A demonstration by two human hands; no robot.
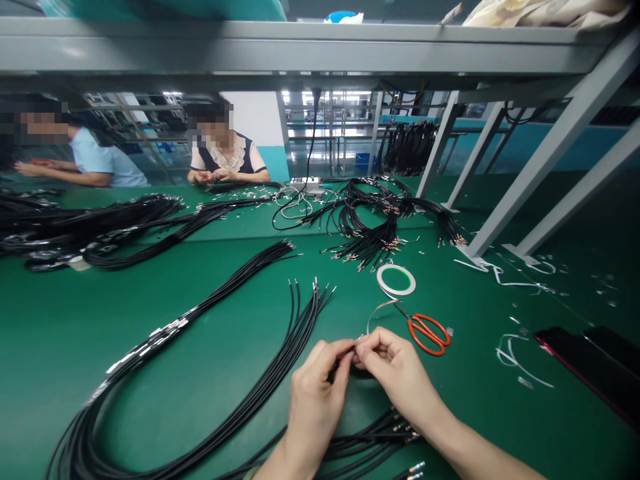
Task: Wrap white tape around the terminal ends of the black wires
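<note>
My left hand (pixel 320 380) and my right hand (pixel 393 373) meet fingertip to fingertip above the green table (pixel 210 387). Both are closed in a pinch on what looks like a black cable, mostly hidden by the fingers. Beneath the wrists lies a bunch of black cables (pixel 357 445) with metal tips. To the left, a long bundle of black cables (pixel 260 383) curves in a wide loop, with shiny silvery pieces (pixel 155 340) along it. Orange-handled scissors (pixel 429 335) rest just beyond my right hand, beside a roll of white tape (pixel 396 280) with its loose end trailing towards my fingers.
Dark cable heaps (pixel 100 227) lie at the left, and coiled cables (pixel 370 220) at the back. Grey shelf legs (pixel 545 160) stand on the right. A dark phone-like slab (pixel 590 373) and white strips (pixel 515 357) lie right. Two people (pixel 225 160) sit across the table.
</note>
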